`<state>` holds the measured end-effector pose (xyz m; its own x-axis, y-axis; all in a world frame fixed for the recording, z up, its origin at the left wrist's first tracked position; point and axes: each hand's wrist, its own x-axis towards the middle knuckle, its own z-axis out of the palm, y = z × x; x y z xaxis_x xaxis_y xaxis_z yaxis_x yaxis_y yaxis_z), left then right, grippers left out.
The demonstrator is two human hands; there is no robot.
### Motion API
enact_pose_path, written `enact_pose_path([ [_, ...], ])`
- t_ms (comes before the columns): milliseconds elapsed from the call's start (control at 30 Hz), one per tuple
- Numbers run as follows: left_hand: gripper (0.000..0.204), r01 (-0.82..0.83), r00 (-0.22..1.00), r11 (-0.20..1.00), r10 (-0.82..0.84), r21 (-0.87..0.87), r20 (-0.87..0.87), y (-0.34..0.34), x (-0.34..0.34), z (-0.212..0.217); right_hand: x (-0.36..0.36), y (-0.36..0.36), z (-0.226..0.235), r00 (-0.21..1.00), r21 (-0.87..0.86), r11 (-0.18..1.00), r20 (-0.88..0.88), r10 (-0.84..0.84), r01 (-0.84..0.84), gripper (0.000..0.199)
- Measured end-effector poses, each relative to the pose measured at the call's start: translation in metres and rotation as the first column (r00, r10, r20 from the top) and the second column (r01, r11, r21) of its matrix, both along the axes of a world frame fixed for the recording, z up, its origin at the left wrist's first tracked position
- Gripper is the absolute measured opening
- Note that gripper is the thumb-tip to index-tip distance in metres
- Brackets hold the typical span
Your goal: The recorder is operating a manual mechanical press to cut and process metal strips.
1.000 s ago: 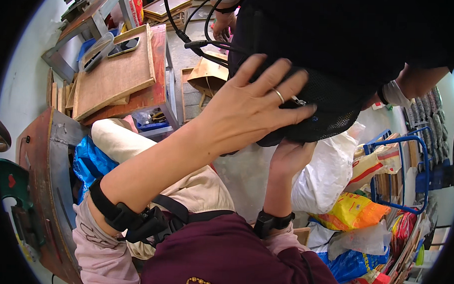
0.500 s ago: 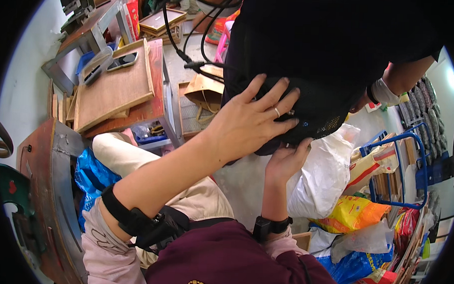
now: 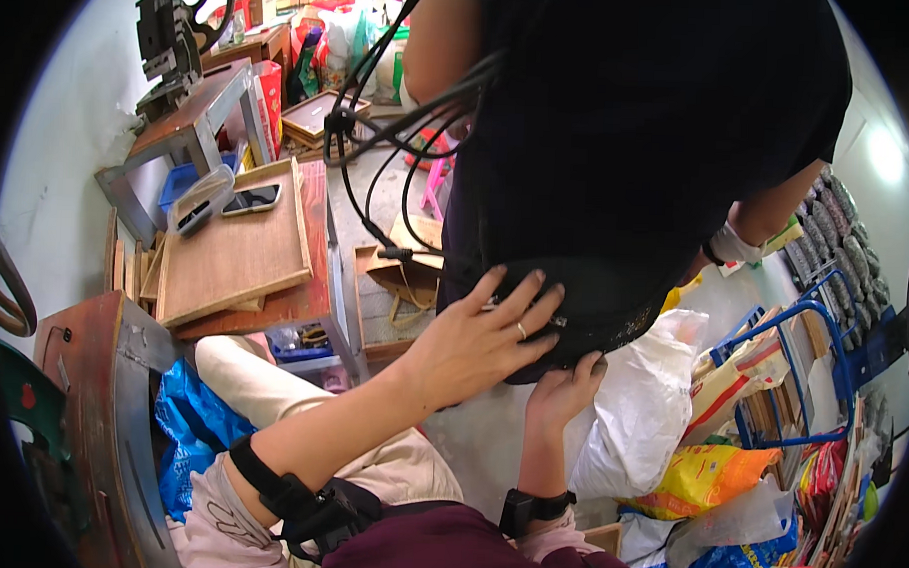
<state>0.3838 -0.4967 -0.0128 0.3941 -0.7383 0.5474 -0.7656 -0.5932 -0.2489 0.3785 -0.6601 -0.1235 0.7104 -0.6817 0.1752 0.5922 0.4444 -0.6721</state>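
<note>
Before me stands a person in a dark top (image 3: 620,120), back partly turned. A black bag with mesh panels (image 3: 604,314) hangs low against that person. My left hand (image 3: 488,335), wearing a ring, lies across the bag with its fingers spread; its thumb is hidden. Below it, my right hand (image 3: 561,393) has its fingers curled up at the bag's lower edge, seemingly gripping it, though the exact contact is hidden. Black cables (image 3: 379,141) loop beside the person, and a connector (image 3: 395,253) hangs near the bag's left side.
To the left, a wooden tray (image 3: 240,252) on a red-topped table holds a phone (image 3: 251,199) and a clear plastic box (image 3: 202,203). A white sack (image 3: 640,411) and a yellow-orange bag (image 3: 713,478) lie at right, near a blue-framed trolley (image 3: 820,437). A cardboard box (image 3: 383,312) stands on the floor.
The view has tilted up, so the person, bag and my hands appear lower. Both hands keep about the same places on the bag.
</note>
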Motion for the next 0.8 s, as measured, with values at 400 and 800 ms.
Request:
enact_pose_path([
  [400, 0.028, 0.083, 0.997, 0.996, -0.083, -0.025, 0.002, 0.0, -0.008, -0.001, 0.002, -0.004, 0.003, 0.996, 0.02, 1.0, -0.093, -0.018, 0.02, 0.041],
  [800, 0.03, 0.095, 0.994, 0.992, -0.099, -0.087, -0.046, 0.03, -0.022, -0.008, 0.007, 0.016, -0.111, 0.775, 0.416, 0.724, -0.067, 0.628, -0.55, 0.036],
])
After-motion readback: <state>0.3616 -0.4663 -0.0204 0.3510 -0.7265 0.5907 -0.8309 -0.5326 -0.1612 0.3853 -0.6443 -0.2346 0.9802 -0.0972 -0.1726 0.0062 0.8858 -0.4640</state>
